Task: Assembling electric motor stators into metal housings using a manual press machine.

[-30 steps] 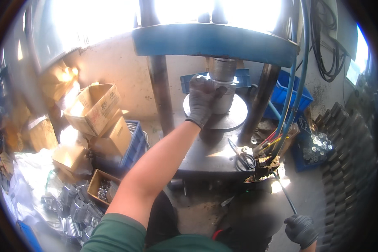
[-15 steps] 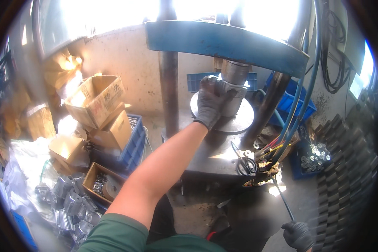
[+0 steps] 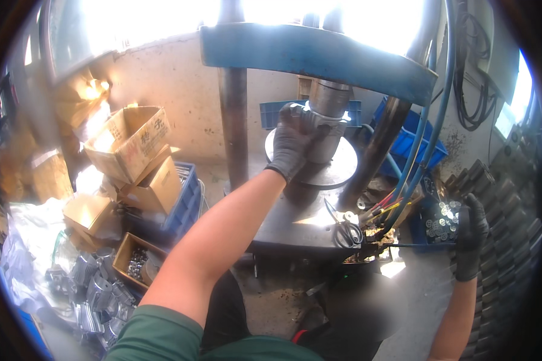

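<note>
My left hand (image 3: 293, 139), in a dark grey glove, is wrapped around the left side of a silvery metal cylinder (image 3: 326, 139). The cylinder stands on a round metal plate (image 3: 337, 174), directly under the ram (image 3: 329, 99) of a blue-framed press. Far to the right, my gloved right hand (image 3: 471, 237) is raised with its fingers stretched upward. A thin dark lever (image 3: 421, 245) runs level from the press to that hand, and its end meets the palm side. The glove hides whether anything else touches it.
Scissors (image 3: 347, 233) lie on the press table near hoses and wires. Stacked cardboard boxes (image 3: 129, 144), a blue crate (image 3: 183, 201) and curved metal parts (image 3: 99, 289) are at left. A blue bin of small discs (image 3: 441, 222) and stacked dark parts (image 3: 506, 259) flank my right hand.
My right hand has risen from the lower right, its fist opening out. The lever has swung up from a downward slant to level. My left hand keeps its place on the cylinder.
</note>
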`<control>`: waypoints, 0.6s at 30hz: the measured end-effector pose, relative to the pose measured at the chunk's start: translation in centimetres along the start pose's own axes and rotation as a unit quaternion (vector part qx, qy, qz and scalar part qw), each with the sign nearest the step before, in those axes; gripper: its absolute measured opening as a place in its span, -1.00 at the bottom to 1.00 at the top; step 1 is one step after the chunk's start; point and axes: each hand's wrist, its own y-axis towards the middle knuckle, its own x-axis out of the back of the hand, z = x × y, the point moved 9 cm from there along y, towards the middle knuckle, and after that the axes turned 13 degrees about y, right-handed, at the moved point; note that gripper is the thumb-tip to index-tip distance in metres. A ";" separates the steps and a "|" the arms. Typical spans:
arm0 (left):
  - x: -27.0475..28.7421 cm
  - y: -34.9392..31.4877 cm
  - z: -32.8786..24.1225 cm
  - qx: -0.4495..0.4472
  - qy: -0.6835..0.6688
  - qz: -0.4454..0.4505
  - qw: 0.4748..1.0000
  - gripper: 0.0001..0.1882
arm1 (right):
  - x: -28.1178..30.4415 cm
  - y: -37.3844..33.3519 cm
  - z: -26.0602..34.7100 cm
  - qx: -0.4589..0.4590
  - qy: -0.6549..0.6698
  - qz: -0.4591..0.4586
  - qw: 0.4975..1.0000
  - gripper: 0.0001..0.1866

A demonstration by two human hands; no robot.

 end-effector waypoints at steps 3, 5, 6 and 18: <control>1.0 -1.0 -1.5 0.030 0.062 0.007 0.998 -0.04 | -0.1 -2.4 2.5 -0.012 -0.042 0.071 0.996 -0.56; 0.9 -0.8 -1.7 0.020 0.028 0.016 0.999 -0.01 | 0.2 -6.8 3.8 0.000 -0.108 0.164 0.981 -0.52; 0.4 -0.6 -1.9 0.009 -0.006 0.026 1.000 0.03 | 0.8 -9.6 4.1 0.001 -0.140 0.205 0.969 -0.52; -0.2 -0.1 -0.7 -0.037 -0.068 0.018 0.997 0.06 | -1.4 -18.5 6.7 -0.183 -0.143 0.412 0.881 -0.78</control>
